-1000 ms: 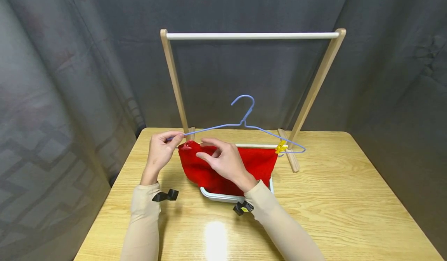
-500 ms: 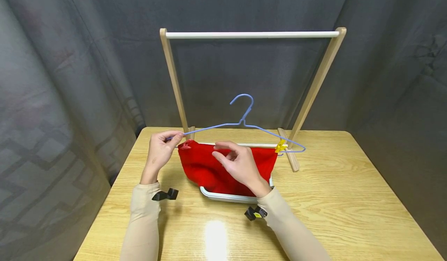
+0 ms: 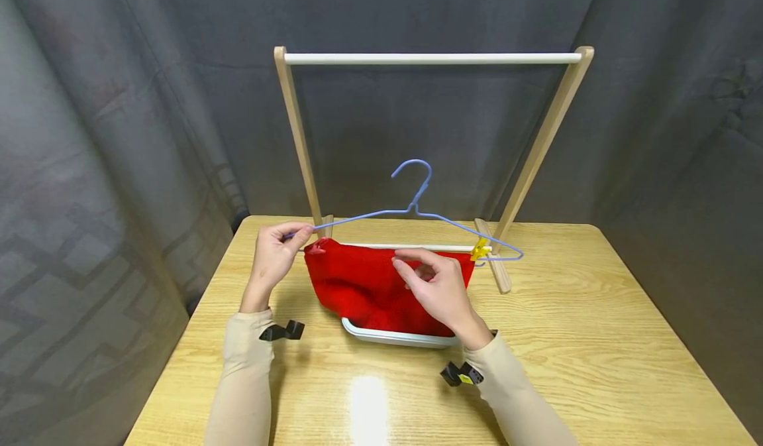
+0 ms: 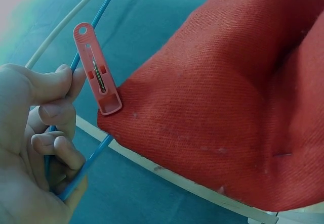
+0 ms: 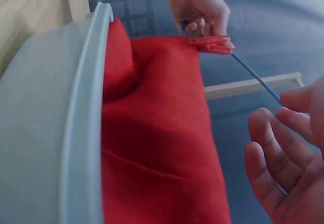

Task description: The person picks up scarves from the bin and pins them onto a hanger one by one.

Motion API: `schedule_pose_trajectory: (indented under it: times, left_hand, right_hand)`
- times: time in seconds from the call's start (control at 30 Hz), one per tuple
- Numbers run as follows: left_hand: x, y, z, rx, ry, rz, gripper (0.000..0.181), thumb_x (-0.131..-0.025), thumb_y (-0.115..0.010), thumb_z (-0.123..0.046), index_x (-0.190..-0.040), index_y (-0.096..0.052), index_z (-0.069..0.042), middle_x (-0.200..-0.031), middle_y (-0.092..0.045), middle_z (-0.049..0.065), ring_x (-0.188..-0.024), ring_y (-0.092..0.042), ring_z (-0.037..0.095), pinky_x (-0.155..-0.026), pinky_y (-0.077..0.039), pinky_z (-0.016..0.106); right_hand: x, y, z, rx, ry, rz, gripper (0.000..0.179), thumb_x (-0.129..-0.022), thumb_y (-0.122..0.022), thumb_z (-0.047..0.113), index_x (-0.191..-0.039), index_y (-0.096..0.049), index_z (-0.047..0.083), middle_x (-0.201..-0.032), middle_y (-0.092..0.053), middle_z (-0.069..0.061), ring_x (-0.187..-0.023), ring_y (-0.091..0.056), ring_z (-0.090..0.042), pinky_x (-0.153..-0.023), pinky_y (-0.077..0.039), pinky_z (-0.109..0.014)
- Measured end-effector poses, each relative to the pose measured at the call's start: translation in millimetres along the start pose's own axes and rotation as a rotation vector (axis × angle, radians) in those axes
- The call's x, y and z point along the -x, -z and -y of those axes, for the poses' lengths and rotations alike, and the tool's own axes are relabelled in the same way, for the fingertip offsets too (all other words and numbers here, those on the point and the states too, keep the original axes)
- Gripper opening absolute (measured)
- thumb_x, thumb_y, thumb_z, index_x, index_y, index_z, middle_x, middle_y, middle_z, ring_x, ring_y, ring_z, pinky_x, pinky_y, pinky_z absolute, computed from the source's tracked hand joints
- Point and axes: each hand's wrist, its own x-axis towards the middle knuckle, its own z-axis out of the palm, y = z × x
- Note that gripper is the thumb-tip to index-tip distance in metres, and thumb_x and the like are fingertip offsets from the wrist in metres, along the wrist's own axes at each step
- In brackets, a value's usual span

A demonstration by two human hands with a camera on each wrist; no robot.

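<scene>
A light-blue wire hanger (image 3: pixel 415 205) stands with its hook up, and my left hand (image 3: pixel 275 254) pinches its left end. A red cloth (image 3: pixel 369 274) hangs along the hanger's lower bar. In the left wrist view, a red clothespin (image 4: pixel 98 70) clamps one cloth corner to the wire beside my left fingers; a yellow clothespin (image 3: pixel 479 250) sits at the right corner. My right hand (image 3: pixel 438 290) hovers in front of the cloth, fingers loosely bent and nothing between them. The right wrist view shows those fingers (image 5: pixel 263 128) close to the blue wire.
Below the cloth is a pale plastic basket (image 3: pixel 399 339), its inside mostly hidden by the cloth. Behind it rises a wooden rack (image 3: pixel 554 114) with a white top rod (image 3: pixel 429 59). Everything stands on a wooden table (image 3: pixel 596 340), with grey curtains (image 3: pixel 149 101) around it.
My right hand has moved from near the red clothespin rightward across the front of the cloth. The left hand and hanger have stayed almost still.
</scene>
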Motion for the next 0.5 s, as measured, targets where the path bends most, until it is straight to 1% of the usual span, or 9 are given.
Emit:
schedule_pose_trajectory:
  times: [0.13,0.27,0.37,0.4,0.47,0.5]
  left_hand:
    - [0.6,0.4,0.2,0.009,0.003,0.005,0.016,-0.099,-0.072,-0.003,-0.101,-0.080,0.010,-0.081,-0.072,-0.025,-0.067,-0.049,0.005,-0.057,-0.035,0.019]
    - [0.9,1.5,2.7,0.021,0.012,0.007,0.016,-0.100,-0.071,-0.003,-0.102,-0.080,0.010,-0.082,-0.075,-0.018,-0.068,-0.049,0.006,-0.058,-0.036,0.019]
    - [0.6,2.0,4.0,0.020,0.021,0.006,0.017,-0.100,-0.071,-0.004,-0.102,-0.079,0.010,-0.085,-0.076,-0.013,-0.070,-0.051,0.006,-0.061,-0.039,0.019]
    - [0.5,2.1,4.3,0.018,0.023,0.006,0.017,-0.100,-0.071,-0.004,-0.102,-0.080,0.010,-0.086,-0.077,-0.013,-0.071,-0.053,0.006,-0.062,-0.040,0.019]
    - [0.2,2.1,4.7,0.019,0.026,0.006,0.017,-0.100,-0.071,-0.004,-0.102,-0.080,0.010,-0.087,-0.077,-0.012,-0.073,-0.055,0.006,-0.065,-0.044,0.018]
    - [-0.1,2.1,4.9,0.020,0.027,0.007,0.017,-0.100,-0.071,-0.004,-0.103,-0.079,0.010,-0.087,-0.077,-0.014,-0.075,-0.057,0.005,-0.067,-0.046,0.018]
  right_hand:
    - [3.9,14,1,0.028,0.050,-0.045,0.020,-0.093,-0.080,0.004,-0.112,-0.082,0.006,-0.092,-0.081,-0.008,-0.057,-0.070,-0.025,-0.053,-0.051,-0.020]
    - [5.9,28,2,0.072,0.092,-0.105,0.019,-0.091,-0.081,0.000,-0.109,-0.082,0.006,-0.094,-0.082,-0.008,-0.059,-0.070,-0.014,-0.060,-0.054,-0.017]
    - [5.9,39,2,0.105,0.134,-0.155,0.019,-0.089,-0.081,-0.002,-0.107,-0.083,0.005,-0.088,-0.081,-0.008,-0.059,-0.069,-0.010,-0.061,-0.053,-0.014]
    - [5.7,43,2,0.112,0.149,-0.171,0.019,-0.089,-0.081,-0.003,-0.106,-0.083,0.005,-0.085,-0.081,-0.009,-0.058,-0.068,-0.010,-0.060,-0.052,-0.014]
    - [5.2,51,2,0.121,0.179,-0.204,0.019,-0.088,-0.081,-0.006,-0.105,-0.083,0.003,-0.081,-0.079,-0.011,-0.060,-0.068,-0.007,-0.061,-0.051,-0.013]
    - [5.0,55,2,0.122,0.186,-0.218,0.019,-0.088,-0.080,-0.007,-0.104,-0.082,0.002,-0.081,-0.079,-0.013,-0.062,-0.068,-0.005,-0.062,-0.052,-0.012]
